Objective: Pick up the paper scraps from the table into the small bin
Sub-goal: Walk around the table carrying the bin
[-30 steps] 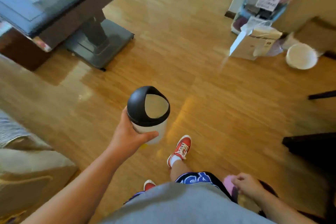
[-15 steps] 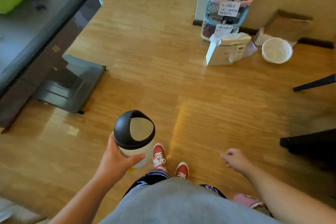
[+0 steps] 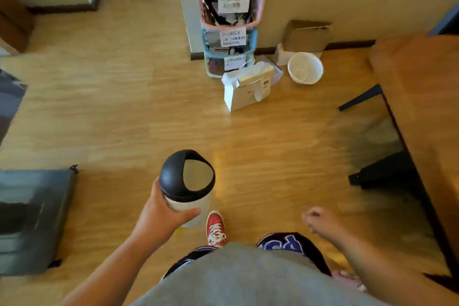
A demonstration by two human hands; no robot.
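A lived-in home room: wood-laminate floor (image 3: 124, 107), labelled stacked storage baskets (image 3: 229, 32), wooden table (image 3: 422, 107)

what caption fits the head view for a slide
Left hand carries the small bin across the wood floor; right hand empty.

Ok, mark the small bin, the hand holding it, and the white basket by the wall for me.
small bin (image 3: 173, 174): head view, on its black domed lid.
left hand (image 3: 159, 221): head view, on the back of the hand wrapped around the bin.
white basket (image 3: 305, 67): head view, on its inner wall.
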